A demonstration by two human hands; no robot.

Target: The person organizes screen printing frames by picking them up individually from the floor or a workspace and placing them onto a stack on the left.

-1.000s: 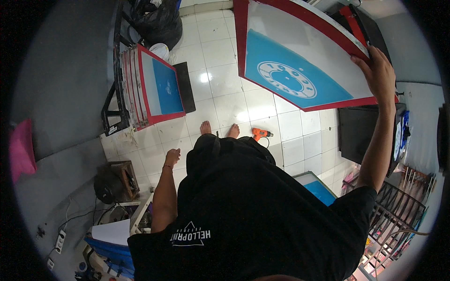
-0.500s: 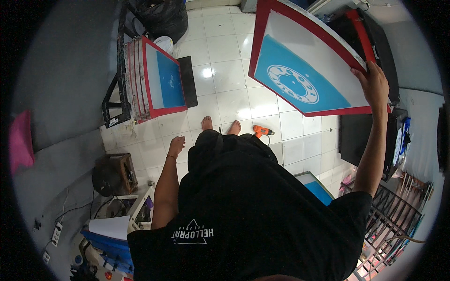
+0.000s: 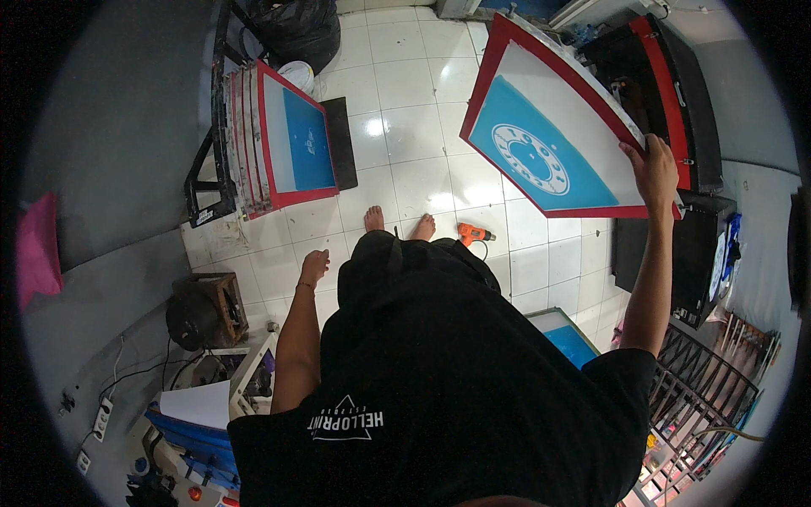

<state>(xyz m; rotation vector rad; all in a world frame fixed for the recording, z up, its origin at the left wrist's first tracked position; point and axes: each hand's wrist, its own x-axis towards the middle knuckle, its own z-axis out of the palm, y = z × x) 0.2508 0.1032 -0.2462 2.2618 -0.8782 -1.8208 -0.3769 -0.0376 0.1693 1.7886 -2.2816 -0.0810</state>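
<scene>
My right hand (image 3: 655,176) grips the upper right edge of a silk-screen frame (image 3: 601,212), holding it up and tilted above the floor. The frame has a dark red border and pale mesh with a blue coated area. A white ring-shaped design shows on the blue. Low at my side, my left hand (image 3: 315,267) hangs with its fingers loosely curled and nothing visible in them. Nearest to it, at the left, several more screen frames (image 3: 263,135) stand stacked upright in a black metal rack (image 3: 208,182).
An orange heat gun (image 3: 476,235) lies on the white tiled floor (image 3: 405,93) by my feet. Another blue screen (image 3: 568,341) is beside me at the right. Black cabinets (image 3: 667,253) and a metal railing (image 3: 705,372) stand right; a wooden box (image 3: 221,308) sits left.
My right hand has brought the silk-screen frame a little lower and closer in, uncovering more of the black cabinet behind it. My left hand has barely moved.
</scene>
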